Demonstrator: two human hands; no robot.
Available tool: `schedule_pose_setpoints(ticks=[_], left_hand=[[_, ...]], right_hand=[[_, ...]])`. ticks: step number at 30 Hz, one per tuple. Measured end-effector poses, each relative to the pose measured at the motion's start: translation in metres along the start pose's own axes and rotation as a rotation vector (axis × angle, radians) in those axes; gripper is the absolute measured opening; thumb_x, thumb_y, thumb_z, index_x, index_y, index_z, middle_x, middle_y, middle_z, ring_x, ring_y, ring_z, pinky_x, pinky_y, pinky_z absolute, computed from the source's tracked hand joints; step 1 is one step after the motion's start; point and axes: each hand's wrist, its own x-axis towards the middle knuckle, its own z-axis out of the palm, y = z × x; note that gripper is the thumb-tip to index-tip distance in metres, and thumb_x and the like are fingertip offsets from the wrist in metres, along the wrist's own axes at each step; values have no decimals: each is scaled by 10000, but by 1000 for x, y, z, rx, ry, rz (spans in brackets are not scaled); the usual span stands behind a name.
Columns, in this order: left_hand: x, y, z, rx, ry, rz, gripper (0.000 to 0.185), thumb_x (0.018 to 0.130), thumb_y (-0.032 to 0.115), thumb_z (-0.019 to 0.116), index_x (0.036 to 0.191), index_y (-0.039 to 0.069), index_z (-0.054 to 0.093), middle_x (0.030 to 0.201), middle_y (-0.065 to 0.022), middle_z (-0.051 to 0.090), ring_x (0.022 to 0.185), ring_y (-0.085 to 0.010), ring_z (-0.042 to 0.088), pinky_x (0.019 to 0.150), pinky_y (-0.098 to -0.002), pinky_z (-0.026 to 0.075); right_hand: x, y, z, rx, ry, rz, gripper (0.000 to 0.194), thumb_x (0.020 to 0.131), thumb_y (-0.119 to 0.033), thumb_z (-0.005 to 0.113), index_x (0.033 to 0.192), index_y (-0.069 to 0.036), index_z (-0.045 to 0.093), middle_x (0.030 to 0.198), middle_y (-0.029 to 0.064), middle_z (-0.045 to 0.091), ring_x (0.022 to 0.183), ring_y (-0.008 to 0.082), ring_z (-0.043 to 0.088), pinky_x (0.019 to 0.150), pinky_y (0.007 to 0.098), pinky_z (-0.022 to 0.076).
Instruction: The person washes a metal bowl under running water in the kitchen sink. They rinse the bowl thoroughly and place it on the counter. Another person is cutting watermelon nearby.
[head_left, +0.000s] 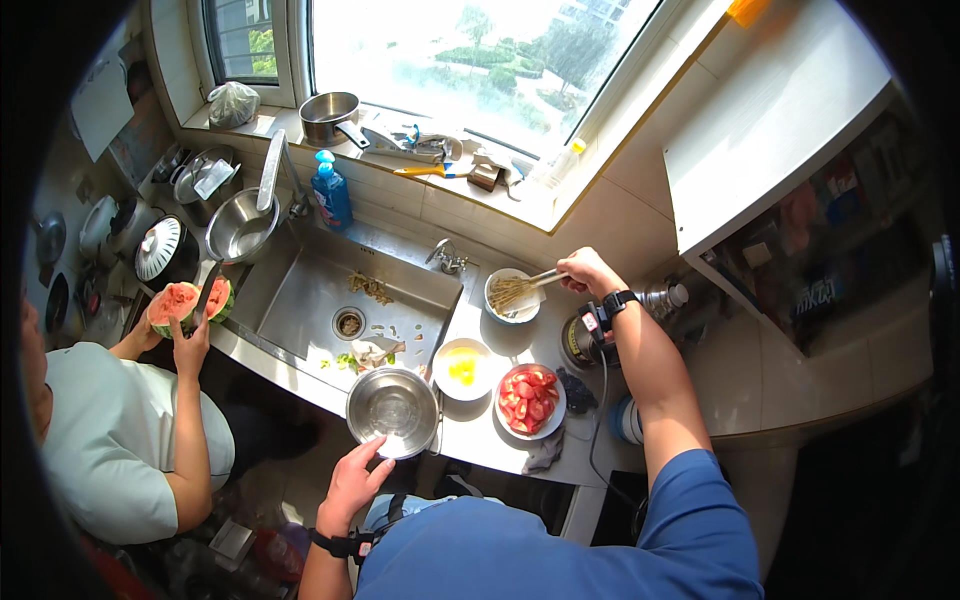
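Note:
My right hand (589, 274) grips the end of a bundle of thin tan sticks (517, 291), perhaps chopsticks or a whisk. The bundle's far end is over a white container (512, 319) beside the sink. My left hand (356, 476) has its fingers apart at the near rim of a stainless steel bowl (367, 397); whether they touch it I cannot tell. This bowl sits at the counter's front edge, overlapping the sink corner. Right of it stand a white bowl of raw egg (461, 369), yolks showing, and a plate (517, 433) heaped with tomato wedges (527, 397).
On my left, a person (127, 450) holds a knife (208, 292) and cut watermelon (176, 304). Food scraps lie in the steel sink (300, 300). A blue soap bottle (331, 196) stands behind it. A cable (602, 405) runs down past the plate. A cabinet (772, 112) juts out at right.

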Motion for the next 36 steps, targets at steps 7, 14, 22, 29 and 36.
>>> schedule_pose_setpoints(ticks=[7,14,22,29,36], left_hand=[[-5,7,5,5,64,-67,475,894,173,750,1320,-11,645,1166,-194,718,981,-263,711,886,-355,558],[-19,4,-2,72,110,-150,493,892,170,761,1338,-3,640,1157,-176,730,961,-228,713,870,-338,563],[-13,9,-1,76,86,-188,496,886,177,764,1338,16,642,1192,-177,720,974,-255,713,849,-359,565],[-9,8,-2,74,93,-194,498,879,185,774,1326,7,648,1192,-181,719,976,-259,713,863,-356,567],[-7,11,-1,90,60,-207,497,880,180,770,1330,11,645,1204,-178,716,980,-266,716,864,-357,569]], right_hand=[[72,2,19,86,396,-208,319,811,-318,760,686,-35,683,575,76,647,506,161,646,525,343,529],[106,8,20,150,514,-80,358,811,-339,797,754,1,701,663,106,694,562,201,684,567,358,569],[128,24,27,86,547,-32,400,793,-409,807,853,-19,744,764,126,733,666,237,713,614,373,579],[138,23,38,-104,525,-203,475,797,-496,757,793,-22,751,721,124,716,657,228,694,667,383,549],[136,23,28,-119,568,-110,471,776,-503,773,772,-33,742,687,112,711,659,225,713,655,388,554]])
